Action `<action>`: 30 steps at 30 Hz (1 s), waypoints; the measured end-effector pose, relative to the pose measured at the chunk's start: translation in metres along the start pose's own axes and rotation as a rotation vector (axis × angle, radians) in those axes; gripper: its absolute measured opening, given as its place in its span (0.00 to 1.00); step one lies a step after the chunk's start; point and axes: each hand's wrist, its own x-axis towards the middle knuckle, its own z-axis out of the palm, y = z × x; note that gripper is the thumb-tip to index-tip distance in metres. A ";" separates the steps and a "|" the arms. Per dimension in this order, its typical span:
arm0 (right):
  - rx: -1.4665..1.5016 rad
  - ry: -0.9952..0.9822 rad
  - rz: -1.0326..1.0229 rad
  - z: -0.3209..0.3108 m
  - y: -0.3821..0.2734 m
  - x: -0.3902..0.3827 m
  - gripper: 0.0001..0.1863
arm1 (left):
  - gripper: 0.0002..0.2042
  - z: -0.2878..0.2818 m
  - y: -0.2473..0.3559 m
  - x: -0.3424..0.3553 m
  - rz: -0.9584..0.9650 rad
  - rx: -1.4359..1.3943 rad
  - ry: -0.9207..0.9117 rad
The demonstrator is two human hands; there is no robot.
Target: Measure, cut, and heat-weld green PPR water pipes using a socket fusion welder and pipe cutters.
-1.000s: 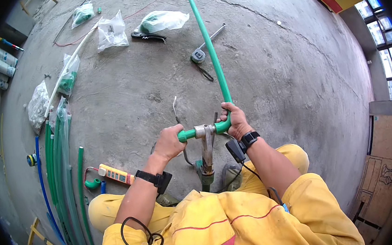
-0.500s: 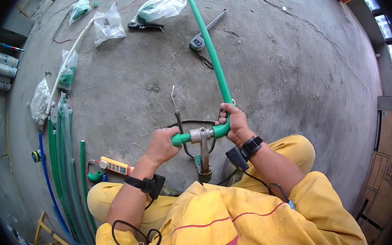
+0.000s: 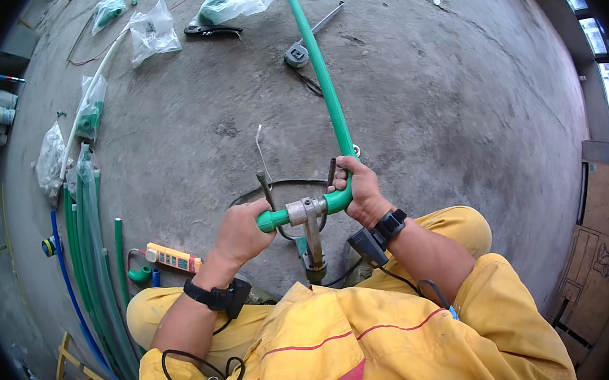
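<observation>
Since the earlier frame both hands have shifted slightly toward frame centre, left hand (image 3: 241, 232) wrapped shut on the short green fitting (image 3: 272, 219), right hand (image 3: 361, 191) closed on the long green pipe (image 3: 317, 73) running to the upper edge; uneven push could skew either on the grey welder head (image 3: 305, 210).

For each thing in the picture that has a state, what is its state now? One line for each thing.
Left hand: closed around the short green pipe piece.
Right hand: closed around the elbow of the long green pipe.
Welding tool: upright between both pipe ends, which are pressed onto it.
Pipe cutter: lying on the floor, untouched.
Green pipes: lying bundled on the floor.
</observation>
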 end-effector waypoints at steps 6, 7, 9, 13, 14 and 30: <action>-0.008 -0.012 0.028 0.001 -0.003 -0.001 0.05 | 0.08 0.007 -0.003 -0.006 -0.082 -0.039 0.049; -0.012 -0.011 0.030 0.000 -0.003 -0.001 0.05 | 0.08 0.009 -0.004 -0.006 -0.080 -0.028 0.059; -0.014 -0.012 0.038 0.000 -0.003 -0.001 0.05 | 0.08 0.010 -0.002 -0.007 -0.099 -0.018 0.064; -0.002 -0.007 0.045 -0.001 -0.003 0.000 0.05 | 0.08 0.012 -0.002 -0.005 -0.109 -0.007 0.065; -0.002 0.000 0.046 -0.001 -0.003 0.000 0.06 | 0.08 0.013 -0.002 -0.005 -0.108 -0.011 0.063; -0.030 0.014 0.012 0.000 -0.006 -0.002 0.05 | 0.08 0.016 0.001 0.000 -0.051 0.045 0.045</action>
